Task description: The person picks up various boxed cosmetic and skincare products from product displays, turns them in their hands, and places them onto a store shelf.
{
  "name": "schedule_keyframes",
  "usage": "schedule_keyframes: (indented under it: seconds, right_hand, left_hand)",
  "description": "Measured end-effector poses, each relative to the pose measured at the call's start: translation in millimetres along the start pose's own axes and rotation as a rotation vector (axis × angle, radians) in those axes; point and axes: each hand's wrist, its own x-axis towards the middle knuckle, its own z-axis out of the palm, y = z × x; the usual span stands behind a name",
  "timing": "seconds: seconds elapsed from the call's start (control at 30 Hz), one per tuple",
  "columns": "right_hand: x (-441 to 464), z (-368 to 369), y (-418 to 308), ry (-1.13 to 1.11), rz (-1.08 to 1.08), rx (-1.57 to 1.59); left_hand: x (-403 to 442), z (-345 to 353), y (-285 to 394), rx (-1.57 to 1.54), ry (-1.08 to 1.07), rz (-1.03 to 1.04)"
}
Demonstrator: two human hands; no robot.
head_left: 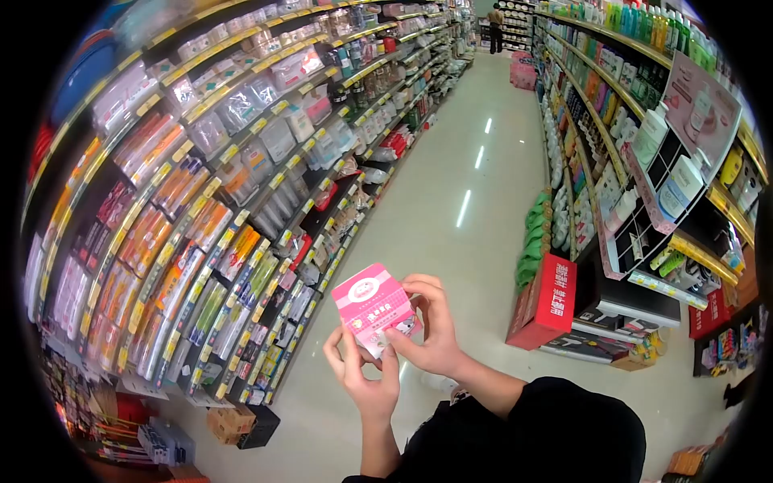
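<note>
A small pink box (372, 299) with white lettering and a pale oval emblem is held up in front of me over the aisle floor. My left hand (366, 372) grips its lower left side, fingers and thumb closed around the lower corner. From the right, my right hand (431, 334) holds the box too, its thumb on the printed front near the lower edge and its fingers along the right side. The back of the box is hidden from me.
Shelves of packaged goods (169, 193) line the left. On the right stand bottle shelves (612, 76), a display rack (672, 173) and a red fire-equipment box (547, 302). Green packages (535, 241) hang beside it. Down the aisle (451, 185) a person (495, 28) stands near pink packages (522, 72).
</note>
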Motion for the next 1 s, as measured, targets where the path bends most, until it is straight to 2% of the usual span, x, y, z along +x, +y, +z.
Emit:
schedule_keyframes:
  seconds: [0.1,0.47,0.67,1.0]
  right_hand:
    - [11.9,2.6,6.0,-0.002,-0.038,0.026]
    - [36.0,17.0,4.5,-0.063,-0.126,0.08]
    - [13.3,38.6,-6.1,-0.045,-0.083,0.201]
    - [-49.0,16.8,-43.8,-0.025,-0.057,0.142]
  left_hand:
    - [12.5,3.9,5.8,-0.005,0.012,-0.038]
    - [29.3,-2.9,10.5,0.058,0.095,0.041]
    - [6.8,-24.0,20.6,0.099,0.18,0.047]
    - [-58.8,-29.3,55.4,0.04,0.148,-0.038]
